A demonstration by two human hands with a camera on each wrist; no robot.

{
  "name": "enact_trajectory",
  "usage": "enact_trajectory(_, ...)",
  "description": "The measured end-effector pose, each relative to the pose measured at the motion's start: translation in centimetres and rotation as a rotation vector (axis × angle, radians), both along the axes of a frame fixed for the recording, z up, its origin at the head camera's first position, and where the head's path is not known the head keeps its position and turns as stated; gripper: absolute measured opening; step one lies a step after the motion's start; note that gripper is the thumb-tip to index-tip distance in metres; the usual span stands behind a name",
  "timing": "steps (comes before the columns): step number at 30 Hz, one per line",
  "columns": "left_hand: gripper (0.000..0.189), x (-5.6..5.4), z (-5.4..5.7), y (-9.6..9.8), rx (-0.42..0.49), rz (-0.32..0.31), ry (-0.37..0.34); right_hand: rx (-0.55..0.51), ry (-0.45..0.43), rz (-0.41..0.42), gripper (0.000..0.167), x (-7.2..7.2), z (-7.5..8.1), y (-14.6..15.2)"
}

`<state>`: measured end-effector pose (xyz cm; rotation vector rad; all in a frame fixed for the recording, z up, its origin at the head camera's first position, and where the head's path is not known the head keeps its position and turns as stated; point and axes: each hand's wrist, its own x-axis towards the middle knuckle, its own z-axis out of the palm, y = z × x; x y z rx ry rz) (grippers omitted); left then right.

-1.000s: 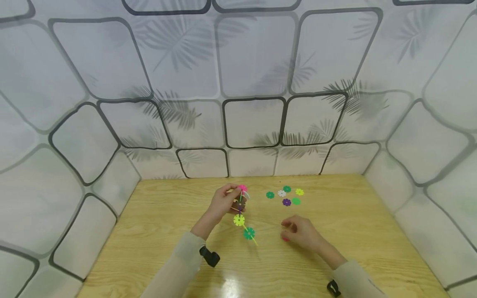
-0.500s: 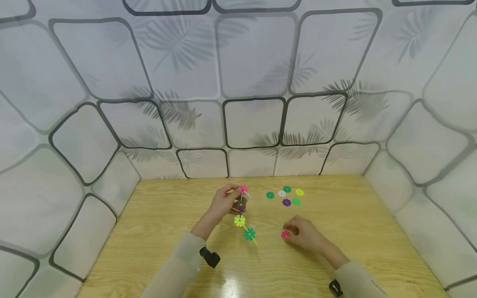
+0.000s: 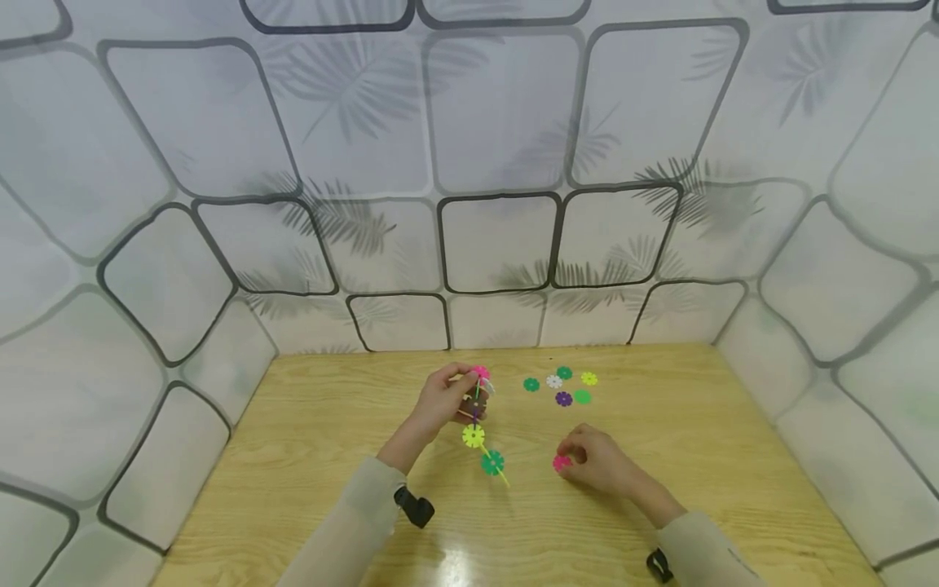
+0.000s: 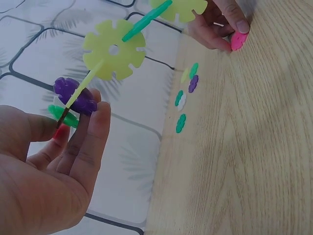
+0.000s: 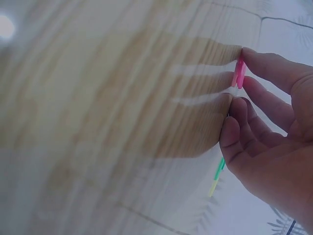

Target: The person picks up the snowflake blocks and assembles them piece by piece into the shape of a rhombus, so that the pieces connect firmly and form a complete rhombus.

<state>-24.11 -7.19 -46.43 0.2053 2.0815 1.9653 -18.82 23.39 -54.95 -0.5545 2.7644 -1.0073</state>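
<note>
My left hand (image 3: 438, 397) pinches a linked chain of notched snowflake discs and holds it above the table. A pink disc (image 3: 480, 372) tops the chain; a yellow disc (image 3: 473, 436) and a green disc (image 3: 492, 463) hang lower. In the left wrist view a purple disc (image 4: 73, 94) lies against the fingers, which hide part of the chain. Down at the table, the thumb and a fingertip of my right hand (image 3: 597, 456) grip the edges of a loose pink disc (image 3: 562, 463), also visible edge-on in the right wrist view.
Several loose discs lie together farther back on the wooden table (image 3: 330, 456), among them a white disc (image 3: 553, 381), a purple disc (image 3: 563, 399) and a yellow disc (image 3: 589, 378). A patterned backdrop (image 3: 499, 244) rises behind the table and along both sides.
The loose pink disc, mostly covered by the right fingers a second ago, now shows more fully as that hand shifted slightly right. The chain has drifted a little right and down.
</note>
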Motion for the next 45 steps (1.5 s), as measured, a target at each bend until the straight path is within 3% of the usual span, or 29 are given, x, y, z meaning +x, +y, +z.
enact_trajectory(11, 0.03, 0.1, 0.1, 0.1, -0.008, -0.001, -0.001, -0.022, -0.035, 0.008, 0.022, -0.2, 0.1, 0.0)
enact_trajectory(19, 0.028, 0.2, 0.2, 0.2, -0.01, 0.002, 0.002, -0.091, -0.053, 0.022, 0.014, 0.1, 1.5, -0.2)
enact_trajectory(25, 0.028, 0.3, 0.3, 0.3, -0.009, -0.002, 0.002, -0.184, -0.068, 0.016, 0.006, -0.2, 2.4, -0.7)
enact_trajectory(32, 0.031, 0.2, 0.1, 0.3, -0.025, -0.028, 0.007, -0.374, -0.135, 0.049, 0.016, -0.4, 4.2, -1.6)
enact_trajectory(45, 0.031, 0.3, 0.2, 0.3, -0.02, -0.037, 0.012, -0.467, -0.124, 0.017, 0.025, -1.5, 5.0, -3.0)
